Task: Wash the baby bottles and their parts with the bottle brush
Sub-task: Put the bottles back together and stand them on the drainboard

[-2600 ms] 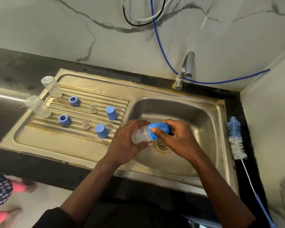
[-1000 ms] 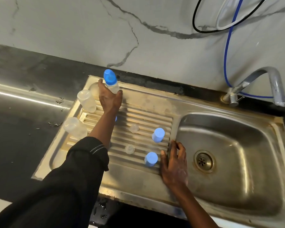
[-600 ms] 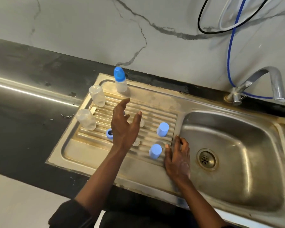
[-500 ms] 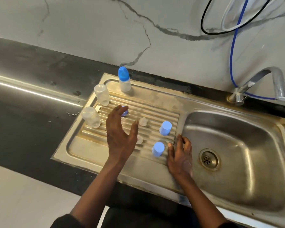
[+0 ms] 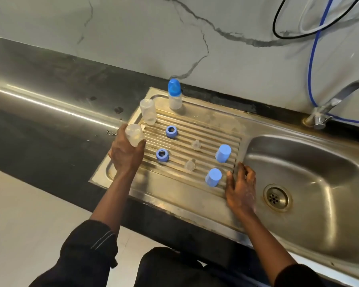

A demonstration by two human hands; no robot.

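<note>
Single head-worn wide view, looking steeply down, close over drainboard [image 5: 195, 125] and sink basin [image 5: 319, 162]

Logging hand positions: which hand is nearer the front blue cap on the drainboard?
Right. The right hand rests flat just right of the front blue cap; the left hand grips a clear bottle at the drainboard's left edge.

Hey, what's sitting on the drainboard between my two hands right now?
Head view: between the left hand, gripping a clear bottle, and the right hand lie a blue collar ring, a clear nipple and a blue cap.
</note>
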